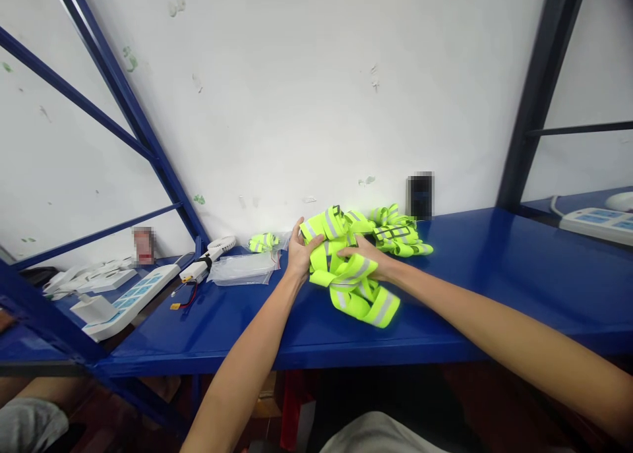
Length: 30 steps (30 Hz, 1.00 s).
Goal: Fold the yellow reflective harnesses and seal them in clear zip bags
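Between my hands is a loose bundle of neon-yellow reflective straps [368,295] with silver stripes, gathered over the blue shelf. My left hand [299,250] grips the bundle from its left side, thumb across the front. On the right, my right hand [368,254] is closed on the strap, its fingertips partly hidden by the folds. Looped ends hang toward the shelf's front edge. Just behind my right hand lies a second pile of reflective straps [400,232], with dark buckle or edge parts. A smaller folded reflective strap [264,242] sits in a clear bag to the left.
Clear plastic bags [244,268], a small white handheld fan [217,245] and a battery with a yellow connector [190,285] lie left. A white power strip [133,304] rests beyond the blue frame post. A dark blurred box [420,196] leans on the wall. Someone's leg [37,413] shows lower left.
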{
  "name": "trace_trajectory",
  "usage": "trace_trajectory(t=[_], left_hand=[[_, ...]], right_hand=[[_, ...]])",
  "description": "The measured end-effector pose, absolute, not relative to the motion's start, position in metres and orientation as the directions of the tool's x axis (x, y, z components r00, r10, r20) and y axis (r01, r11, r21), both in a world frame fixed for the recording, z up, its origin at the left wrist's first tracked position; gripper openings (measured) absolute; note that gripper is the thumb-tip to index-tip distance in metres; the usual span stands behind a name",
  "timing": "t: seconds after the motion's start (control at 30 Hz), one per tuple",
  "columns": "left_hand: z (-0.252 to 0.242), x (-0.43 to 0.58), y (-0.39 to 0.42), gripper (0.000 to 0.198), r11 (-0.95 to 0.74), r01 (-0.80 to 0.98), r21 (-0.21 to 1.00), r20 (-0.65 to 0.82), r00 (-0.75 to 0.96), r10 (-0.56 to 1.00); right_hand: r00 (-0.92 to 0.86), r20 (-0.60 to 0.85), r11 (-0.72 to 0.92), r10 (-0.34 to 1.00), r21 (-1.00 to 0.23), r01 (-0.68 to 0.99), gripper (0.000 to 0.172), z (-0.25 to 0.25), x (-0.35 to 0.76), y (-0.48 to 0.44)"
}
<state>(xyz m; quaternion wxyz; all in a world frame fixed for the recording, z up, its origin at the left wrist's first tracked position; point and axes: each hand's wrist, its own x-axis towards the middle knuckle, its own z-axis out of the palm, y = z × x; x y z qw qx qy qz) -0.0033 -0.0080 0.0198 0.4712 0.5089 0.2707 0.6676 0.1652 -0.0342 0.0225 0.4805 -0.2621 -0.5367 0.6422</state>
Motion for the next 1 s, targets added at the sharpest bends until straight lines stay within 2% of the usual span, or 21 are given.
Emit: trace_trajectory(t=[0.1, 0.2, 0.3, 0.47, 0.57, 0.67, 0.77, 0.87, 1.0], left_hand=[[0.018, -0.006, -0.003, 0.071, -0.467, -0.308, 0.829, 0.484, -0.025, 0.875], [0.017, -0.004, -0.001, 0.053, -0.533, -0.251, 0.808, 0.546, -0.023, 0.838], [0.014, 0.0, -0.003, 0.052, -0.53, -0.255, 0.809, 0.548, -0.002, 0.836], [0.005, 0.005, -0.01, 0.053, -0.371, -0.335, 0.866, 0.44, 0.156, 0.885], [0.0, 0.011, -0.01, 0.062, -0.322, -0.358, 0.876, 0.411, 0.206, 0.888], [-0.001, 0.016, -0.008, 0.065, -0.316, -0.367, 0.875, 0.411, 0.219, 0.885], [0.003, 0.014, -0.006, 0.069, -0.334, -0.359, 0.871, 0.424, 0.207, 0.882], [0.01, 0.006, -0.006, 0.068, -0.373, -0.318, 0.872, 0.445, 0.196, 0.874], [0.018, -0.006, -0.004, 0.058, -0.438, -0.265, 0.859, 0.487, 0.155, 0.86]], right_hand=[[-0.359, 0.179, 0.036, 0.916, -0.929, -0.369, 0.036, 0.019, 0.157, -0.037], [-0.423, 0.178, -0.026, 0.889, -0.9, -0.434, 0.035, 0.021, 0.154, -0.04], [-0.463, 0.181, -0.072, 0.868, -0.875, -0.478, 0.027, 0.023, 0.156, -0.044], [-0.517, 0.115, -0.124, 0.848, -0.906, -0.406, 0.019, 0.025, 0.159, -0.045], [-0.367, 0.133, -0.007, 0.92, -0.934, -0.357, 0.022, 0.021, 0.157, -0.041], [-0.206, 0.299, 0.249, 0.932, -0.939, -0.237, 0.027, 0.015, 0.154, -0.035], [-0.062, 0.423, 0.409, 0.904, -0.898, -0.165, 0.044, 0.011, 0.154, -0.031], [0.004, 0.395, 0.39, 0.919, -0.906, -0.166, 0.063, 0.013, 0.155, -0.031], [-0.132, 0.299, 0.264, 0.945, -0.937, -0.23, 0.05, 0.019, 0.158, -0.031]])
